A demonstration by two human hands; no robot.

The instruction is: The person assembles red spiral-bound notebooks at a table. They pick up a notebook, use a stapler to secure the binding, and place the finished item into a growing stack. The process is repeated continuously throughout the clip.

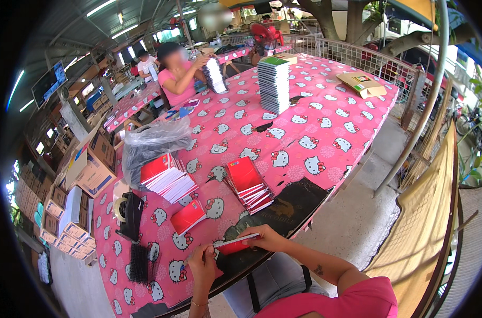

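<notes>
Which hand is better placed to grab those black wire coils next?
Probably the left hand: it is nearer the black wire coils, while the right hand is farther away, gripping the red notebook.

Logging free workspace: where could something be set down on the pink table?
Free patches: between the tall notebook stack and the right red notebook pile, and between that stack and the brown cardboard. Crowded: near left, around the plastic bag, tape dispenser and black coils.

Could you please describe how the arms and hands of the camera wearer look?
The left hand and right hand wear no gloves. A thin bracelet circles the left wrist; the right forearm has a dark tattoo, and the right sleeve is short and pink.
</notes>
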